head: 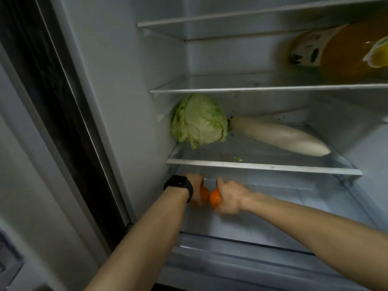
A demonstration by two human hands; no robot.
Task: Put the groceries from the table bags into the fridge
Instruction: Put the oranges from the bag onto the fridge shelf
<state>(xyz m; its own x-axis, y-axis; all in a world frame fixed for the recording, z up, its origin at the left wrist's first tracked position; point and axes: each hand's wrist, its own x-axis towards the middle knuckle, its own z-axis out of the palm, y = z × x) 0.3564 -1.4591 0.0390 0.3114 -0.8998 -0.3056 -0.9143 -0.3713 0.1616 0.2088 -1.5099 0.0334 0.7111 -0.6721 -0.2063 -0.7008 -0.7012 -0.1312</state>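
While both bare forearms reach forward into the open white fridge (126, 80), the two hands are low inside it, under the lowest glass shelf. The left hand (195, 184), which has a black smartwatch (180, 184) on its wrist, is seen from the back. Its fingers curl down around a round orange fruit (203, 195) and hold it. Just beside it, the right hand (228, 196) grips a second round orange fruit (215, 198) between thumb and fingers. The two fruits are very near each other, at the left side of a clear plastic drawer (241, 245). Whether they touch the drawer floor cannot be told, because the hands are a little blurred.

Directly above the hands is the glass shelf with a white front edge (262, 165). A small green leaf scrap (238, 159) lies near this edge. Further back on the same shelf, in the left corner, sits a pale green round cabbage (199, 119). Just to the right of it a long white radish (279, 137) lies on its side, with its stalk end at the cabbage and its pointed tip toward the front right.

One level higher, a middle glass shelf (252, 89) carries at its right side a large bottle of orange liquid with a pale label (344, 49), which lies tilted. A yellow item in clear wrapping (378, 53) is in front of the bottle at the picture's edge, too blurred to name. A top glass shelf (231, 22) is above.
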